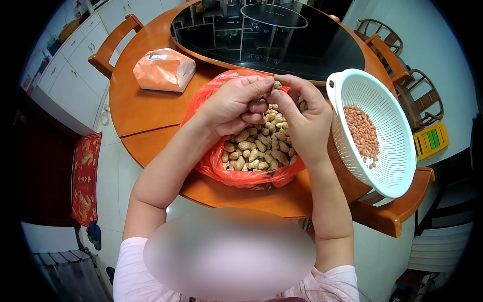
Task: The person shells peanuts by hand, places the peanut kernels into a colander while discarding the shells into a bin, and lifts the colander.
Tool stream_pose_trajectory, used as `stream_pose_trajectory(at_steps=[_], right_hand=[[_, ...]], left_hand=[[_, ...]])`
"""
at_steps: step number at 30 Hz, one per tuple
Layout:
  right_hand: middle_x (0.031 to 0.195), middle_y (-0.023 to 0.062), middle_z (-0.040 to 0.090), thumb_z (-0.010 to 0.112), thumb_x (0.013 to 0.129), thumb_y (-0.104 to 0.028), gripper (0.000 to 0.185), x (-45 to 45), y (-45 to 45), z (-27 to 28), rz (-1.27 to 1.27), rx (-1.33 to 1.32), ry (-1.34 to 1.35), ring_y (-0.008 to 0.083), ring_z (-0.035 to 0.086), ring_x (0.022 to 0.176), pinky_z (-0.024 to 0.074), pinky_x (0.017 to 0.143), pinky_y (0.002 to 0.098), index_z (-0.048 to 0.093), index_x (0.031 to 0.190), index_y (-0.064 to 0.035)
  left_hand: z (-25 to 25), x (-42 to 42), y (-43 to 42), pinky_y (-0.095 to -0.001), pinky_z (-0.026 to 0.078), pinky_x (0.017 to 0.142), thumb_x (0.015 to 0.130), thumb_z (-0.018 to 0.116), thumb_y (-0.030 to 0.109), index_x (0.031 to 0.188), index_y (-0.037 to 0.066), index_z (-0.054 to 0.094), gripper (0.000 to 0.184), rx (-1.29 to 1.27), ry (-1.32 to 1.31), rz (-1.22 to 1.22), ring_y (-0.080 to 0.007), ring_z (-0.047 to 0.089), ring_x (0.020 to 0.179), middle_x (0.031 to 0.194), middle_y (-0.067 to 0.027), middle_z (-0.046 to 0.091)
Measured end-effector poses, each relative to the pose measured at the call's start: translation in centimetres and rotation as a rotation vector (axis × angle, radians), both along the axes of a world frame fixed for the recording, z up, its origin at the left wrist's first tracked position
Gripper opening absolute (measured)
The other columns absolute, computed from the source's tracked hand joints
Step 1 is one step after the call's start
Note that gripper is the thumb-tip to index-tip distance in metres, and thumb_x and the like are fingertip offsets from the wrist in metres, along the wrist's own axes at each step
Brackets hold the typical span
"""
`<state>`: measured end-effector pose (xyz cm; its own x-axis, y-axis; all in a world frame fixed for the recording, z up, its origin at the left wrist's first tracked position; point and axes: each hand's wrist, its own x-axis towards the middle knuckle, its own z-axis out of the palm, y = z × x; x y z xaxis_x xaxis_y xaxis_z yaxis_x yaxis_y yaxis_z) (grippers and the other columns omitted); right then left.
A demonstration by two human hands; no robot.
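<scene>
Both hands meet above a red plastic bag full of unshelled peanuts. Between the fingertips is a single peanut in its shell. My left hand is closed, its thumb and forefinger pinched at the peanut's left side. On the other side my right hand grips the same peanut between thumb and forefinger, its other fingers curled and partly hidden. To the right, a white plastic colander holds a heap of shelled peanuts with pinkish skins.
A round wooden table carries a black glass turntable at its far side. An orange and white packet lies at the left. Wooden chairs stand around the table, and a red mat lies on the floor.
</scene>
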<state>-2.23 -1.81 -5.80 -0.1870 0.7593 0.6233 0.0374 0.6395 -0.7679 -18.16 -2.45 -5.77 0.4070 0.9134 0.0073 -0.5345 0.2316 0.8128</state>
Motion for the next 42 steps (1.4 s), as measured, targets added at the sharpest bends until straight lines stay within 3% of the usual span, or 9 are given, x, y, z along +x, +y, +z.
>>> stream_pose_trajectory(at_steps=[6,15,18,20,23,29,35,38,42], right_hand=[[0.074,0.0042,0.059,0.061,0.081,-0.002,0.005,0.1,0.3,-0.4,0.024,0.106,0.034,0.0080,0.059,0.064,0.0448,0.056,0.0211,0.059,0.086,0.0008],[0.073,0.0023,0.059,0.057,0.086,-0.006,0.007,0.6,-0.8,1.0,0.149,-0.140,0.131,0.0063,0.056,0.061,0.0440,0.054,0.0191,0.056,0.084,0.0006],[0.066,-0.0040,0.052,0.055,0.088,-0.009,0.007,0.3,0.0,0.4,0.161,-0.300,0.280,-0.0004,0.036,0.049,0.0277,0.043,0.0156,0.058,0.088,-0.0027],[0.065,-0.0050,0.051,0.056,0.089,-0.010,0.008,0.4,0.3,0.4,0.197,-0.349,0.276,-0.0006,0.035,0.048,0.0256,0.042,0.0154,0.058,0.090,-0.0030],[0.063,-0.0060,0.048,0.055,0.090,-0.016,0.013,0.5,0.4,0.5,0.264,-0.430,0.300,-0.0007,0.034,0.047,0.0242,0.041,0.0152,0.059,0.094,-0.0036],[0.062,-0.0059,0.045,0.051,0.094,-0.029,0.025,1.1,0.8,0.4,0.289,-0.575,0.223,0.0001,0.034,0.047,0.0240,0.040,0.0151,0.057,0.091,-0.0054],[0.062,-0.0057,0.045,0.050,0.094,-0.028,0.024,0.8,1.2,-0.4,0.207,-0.403,0.097,0.0003,0.034,0.047,0.0246,0.040,0.0152,0.055,0.087,-0.0055],[0.061,-0.0057,0.045,0.051,0.094,-0.025,0.021,0.7,1.1,-0.3,0.214,-0.373,0.165,-0.0002,0.034,0.048,0.0246,0.040,0.0150,0.055,0.087,-0.0049],[0.061,-0.0059,0.045,0.052,0.093,-0.022,0.019,0.6,0.8,-0.1,0.209,-0.385,0.181,-0.0007,0.034,0.048,0.0242,0.041,0.0142,0.055,0.088,-0.0043]], left_hand=[[-0.2,0.5,-0.2,-0.0136,0.029,0.043,0.093,0.051,0.027,0.085,0.007,0.055,0.022,-0.001,0.036,-0.063,-0.0013,0.037,0.054,0.073,0.0022,0.050],[0.0,0.7,-0.6,-0.0140,0.030,0.042,0.093,0.052,0.025,0.087,0.006,0.055,0.020,-0.007,0.050,-0.100,-0.0008,0.038,0.053,0.074,0.0013,0.052],[0.1,0.8,-0.7,-0.0138,0.030,0.043,0.093,0.053,0.023,0.088,0.006,0.055,0.018,0.006,0.041,-0.069,-0.0004,0.037,0.054,0.076,0.0005,0.053],[0.2,0.9,-0.7,-0.0140,0.030,0.043,0.092,0.055,0.022,0.089,0.006,0.055,0.017,0.057,0.041,-0.028,0.0000,0.037,0.054,0.077,-0.0001,0.054],[0.1,0.8,-0.7,-0.0130,0.030,0.045,0.090,0.058,0.022,0.095,0.006,0.054,0.017,0.159,0.127,0.099,0.0005,0.037,0.056,0.080,0.0014,0.054],[-0.1,0.7,-0.3,-0.0168,0.041,0.055,0.083,0.064,0.007,0.095,0.002,0.056,0.015,0.763,0.674,0.545,-0.0022,0.050,0.067,0.082,-0.0011,0.058],[0.6,0.9,-1.3,-0.0183,0.045,0.067,0.081,0.065,0.004,0.096,-0.001,0.058,0.017,0.816,0.952,0.583,-0.0049,0.055,0.076,0.086,-0.0020,0.060],[0.6,1.3,-1.0,-0.0185,0.045,0.068,0.082,0.064,0.005,0.101,-0.001,0.058,0.020,0.710,0.602,0.501,-0.0056,0.056,0.079,0.087,-0.0026,0.061],[0.3,1.1,-0.8,-0.0182,0.045,0.068,0.085,0.062,0.008,0.105,0.000,0.058,0.022,0.668,0.566,0.492,-0.0058,0.056,0.078,0.087,-0.0020,0.061]])
